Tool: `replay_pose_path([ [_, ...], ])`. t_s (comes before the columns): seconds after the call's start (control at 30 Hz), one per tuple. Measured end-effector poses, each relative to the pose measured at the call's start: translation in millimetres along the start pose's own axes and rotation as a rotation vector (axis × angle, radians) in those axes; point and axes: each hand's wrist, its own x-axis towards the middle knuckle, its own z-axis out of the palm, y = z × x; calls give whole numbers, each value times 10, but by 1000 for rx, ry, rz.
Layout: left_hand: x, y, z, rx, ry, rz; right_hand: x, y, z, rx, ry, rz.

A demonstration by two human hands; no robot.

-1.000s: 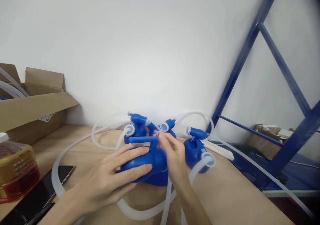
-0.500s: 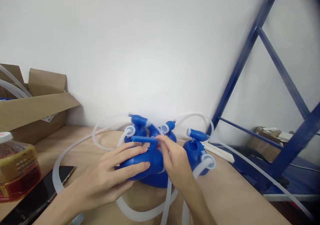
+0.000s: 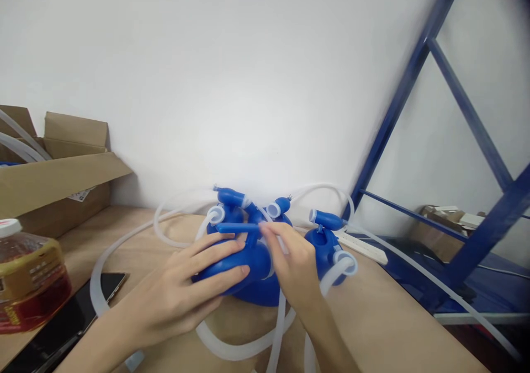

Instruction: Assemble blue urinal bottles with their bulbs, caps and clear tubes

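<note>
L hand (image 3: pixel 178 287), fingers spread, grips blue bottle (image 3: pixel 232 267) from the L, mid desk (image 3: pixel 385 318), w/ R hand (image 3: pixel 296 254) angled in, fingertips pinching handle (image 3: pixel 238 228) at its R end.

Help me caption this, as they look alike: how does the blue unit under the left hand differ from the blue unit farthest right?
The front unit is held under the left hand; the right unit has no hand gripping it. The front unit sits nearer the camera, the right unit farther back. The right unit shows a round white mouth; none is visible on the front unit. Both are blue.
</note>
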Motion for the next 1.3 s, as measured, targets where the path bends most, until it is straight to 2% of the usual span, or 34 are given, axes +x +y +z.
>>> replay_pose_path([
  [0.3, -20, 10, 11, 14, -33, 8, -10, 101, -66, -52, -239, -11],
  [0.5, -61, -27, 4, -7, -64, -3, -28, 88, -38, -81, -233, -126],
  [0.7, -45, -28, 29, 8, -54, 23, -50, 138, 27, 26, -296, -121],
  [0.9, 6, -7, 75, 30, -15, 41, -29, 150, 1, 159, -299, 25],
  [1.13, -37, -37, 90, 90, -33, 37, -33, 120, 68, 466, -316, 428],
  [1.3, -45, -9, 123, 76, -25, 48, 1, 145, 69, 701, -249, 604],
])
